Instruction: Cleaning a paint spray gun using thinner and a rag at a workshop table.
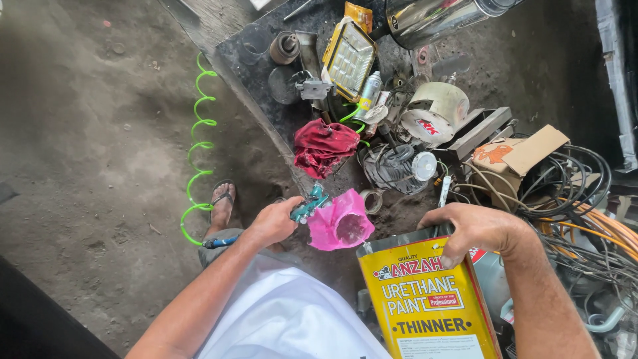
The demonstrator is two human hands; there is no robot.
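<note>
Spray gun point(309, 203) with the pink cup point(340, 226) is what the left hand point(272, 223) is clenched around, gripping it by the handle, with the cup's open mouth facing up just to the right of that hand. The right hand point(473, 229) is grasping the top rim of a big yellow rectangular thinner can point(428, 299), which is tipped toward the cup, its upper left corner nearly at the cup's edge.

If it were me, I'd keep the cup level and dead steady, bring the can's corner right over the opening, and tip slowly, because a wide can like that probably glugs and splashes. A firmer hold lower on the can would likely give better control than fingers on the rim alone.

Cup sits between the two hands, closer to the left one and well below the red rag point(323, 146) on the ground. A green coiled air hose point(199, 146) trails off to the left of the left hand, near the sandalled foot point(222, 203). I can't tell if any liquid is running yet.
</note>
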